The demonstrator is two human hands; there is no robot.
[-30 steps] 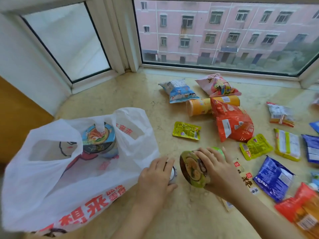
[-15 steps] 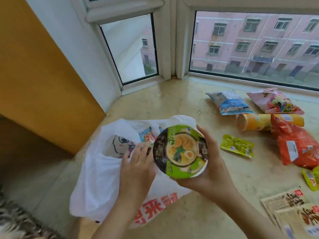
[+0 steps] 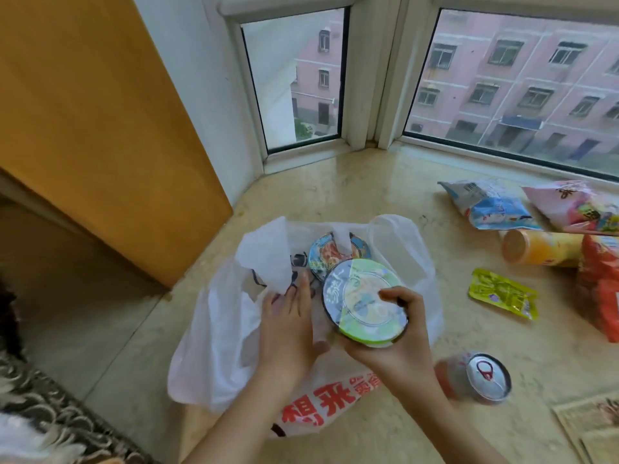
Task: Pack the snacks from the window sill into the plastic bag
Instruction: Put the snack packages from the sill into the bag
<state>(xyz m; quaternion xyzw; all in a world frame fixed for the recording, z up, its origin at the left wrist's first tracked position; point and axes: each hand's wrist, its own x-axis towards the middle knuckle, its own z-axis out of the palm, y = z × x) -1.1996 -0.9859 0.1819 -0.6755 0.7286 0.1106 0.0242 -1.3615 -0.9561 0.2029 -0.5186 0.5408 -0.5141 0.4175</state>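
Observation:
A white plastic bag (image 3: 214,329) with red print lies open on the beige window sill (image 3: 335,195). Inside it sits a noodle cup with a blue lid (image 3: 330,254). My right hand (image 3: 398,343) grips a green-lidded noodle cup (image 3: 363,298) from below, lid up, over the bag's mouth. My left hand (image 3: 288,326) pinches the bag's near rim and holds it apart. A white bag handle (image 3: 268,259) stands up beside my left fingers.
A drink can (image 3: 482,375) stands right of my right wrist. Further right lie a yellow-green sachet (image 3: 500,293), an orange crisp tube (image 3: 542,247), a red packet (image 3: 599,289), blue (image 3: 492,207) and pink bags (image 3: 576,205). An orange panel (image 3: 100,128) borders the left.
My right hand lifted the green-lidded cup from the sill and carried it left to the bag's mouth. My left hand left the can and took the bag's rim.

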